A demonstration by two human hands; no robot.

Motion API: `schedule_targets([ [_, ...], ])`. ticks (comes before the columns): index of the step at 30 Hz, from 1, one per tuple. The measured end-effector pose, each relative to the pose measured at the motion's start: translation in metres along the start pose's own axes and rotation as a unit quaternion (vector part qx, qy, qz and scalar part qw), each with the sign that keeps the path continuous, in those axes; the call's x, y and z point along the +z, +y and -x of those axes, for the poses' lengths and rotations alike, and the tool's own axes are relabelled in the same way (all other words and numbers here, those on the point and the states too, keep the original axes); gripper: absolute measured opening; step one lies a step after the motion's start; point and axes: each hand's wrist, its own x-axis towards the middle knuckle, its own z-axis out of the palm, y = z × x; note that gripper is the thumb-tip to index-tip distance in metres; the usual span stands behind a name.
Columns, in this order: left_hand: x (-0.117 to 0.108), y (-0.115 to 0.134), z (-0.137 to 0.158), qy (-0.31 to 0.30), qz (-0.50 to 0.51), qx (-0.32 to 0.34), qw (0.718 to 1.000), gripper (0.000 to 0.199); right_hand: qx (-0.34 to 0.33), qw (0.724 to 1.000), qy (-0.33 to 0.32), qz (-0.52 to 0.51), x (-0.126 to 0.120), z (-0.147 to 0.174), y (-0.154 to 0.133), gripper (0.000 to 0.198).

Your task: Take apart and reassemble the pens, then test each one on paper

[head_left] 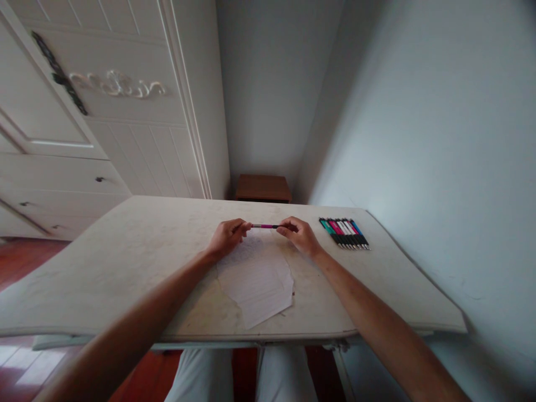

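Observation:
Between both hands a slim pen (264, 226) with a magenta and black barrel is held level, above the far part of the paper. My left hand (228, 237) pinches its left end, and my right hand (299, 234) grips the black right end; the fingers cover both tips. Below lies a torn sheet of white paper (262, 285), with dense scribbles near my left hand. To the right of my right hand, several pens (344, 233) lie side by side in a slanted row, with green, red, white and blue barrels and black grips.
The white table (138, 268) has stains on its top. A white wardrobe (138, 139) stands at the left, and a pale wall (452, 167) runs along the right. A brown wooden piece of furniture (263, 187) sits behind the table's far edge.

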Motion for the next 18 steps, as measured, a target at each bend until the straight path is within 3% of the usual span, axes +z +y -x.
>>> schedule_targets([
  [8, -0.0021, 0.0052, 0.0022, -0.006, 0.001, -0.034, 0.999, 0.050, -0.020, 1.000, 0.001, -0.023, -0.0006, 0.0005, -0.0029, 0.027],
  [18, 0.0025, -0.0007, -0.0011, 0.019, 0.019, -0.002, 1.000, 0.043, 0.009, 1.000, 0.021, -0.008, -0.0020, 0.0012, -0.0035, 0.027],
])
